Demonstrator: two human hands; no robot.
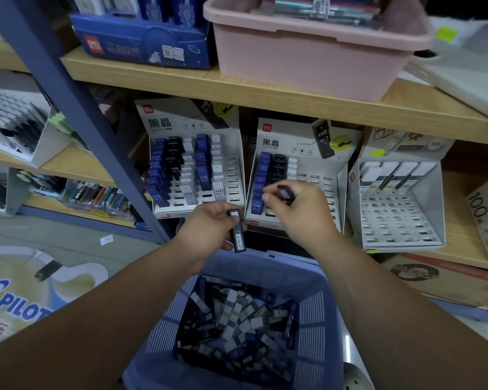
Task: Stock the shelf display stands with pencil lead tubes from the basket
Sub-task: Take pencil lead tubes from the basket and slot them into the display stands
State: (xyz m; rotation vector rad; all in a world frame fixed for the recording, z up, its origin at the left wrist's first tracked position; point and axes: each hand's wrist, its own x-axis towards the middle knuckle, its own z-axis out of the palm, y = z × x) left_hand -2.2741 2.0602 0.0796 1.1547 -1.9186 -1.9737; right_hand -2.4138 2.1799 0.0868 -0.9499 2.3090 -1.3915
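A blue slatted basket (319, 311) below the shelf holds several loose pencil lead tubes (231, 313) in black, blue and white. My left hand (209, 230) grips a black lead tube (238, 235) upright above the basket's far rim. My right hand (299, 211) pinches another black tube (285, 193) over the front rows of the middle display stand (331, 190), which carries blue, black and white tubes in its left columns. The left display stand (231, 175) is filled across most columns.
A third white stand (400, 218) on the right holds a few larger packs at its back, with open slots in front. A pink tub (307, 52) and a blue box (141, 43) sit on the shelf above. A blue upright post (76, 108) stands left.
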